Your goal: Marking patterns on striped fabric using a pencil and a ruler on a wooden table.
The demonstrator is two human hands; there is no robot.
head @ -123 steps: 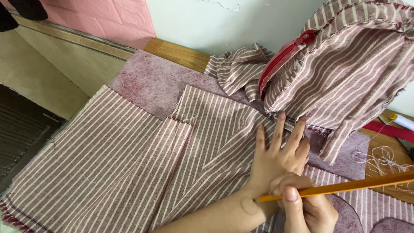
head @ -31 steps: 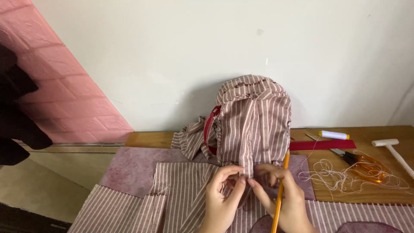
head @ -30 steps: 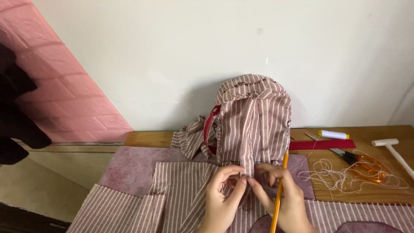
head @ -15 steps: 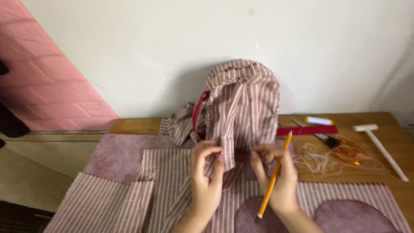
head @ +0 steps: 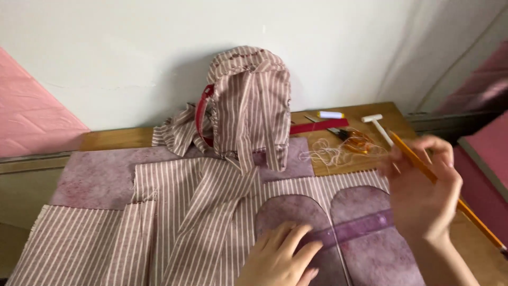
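Note:
My left hand (head: 280, 259) lies flat, fingers apart, on a mauve rounded fabric piece (head: 296, 222) at the lower middle. Across that piece and its twin (head: 370, 212) runs a clear ruler (head: 360, 228). My right hand (head: 423, 190) hovers at the right, above the second piece, shut on an orange pencil (head: 476, 220) that slants down to the right. A striped fabric backpack (head: 248, 100) with a red zipper stands upright against the wall. Striped cloth panels (head: 174, 212) lie spread in front of it.
On the wooden table (head: 111, 139) behind the right hand lie a tangle of white thread (head: 323, 153), orange-handled snips (head: 352, 139), a red strip (head: 317, 127), a small white tube (head: 330, 114) and a white T-shaped tool (head: 378, 126). A pink wall panel (head: 32, 116) stands at the left.
Both hands have left the backpack's strap. The left hand dropped onto the rounded piece, the right hand swung out to the right with the pencil. The view shifted right.

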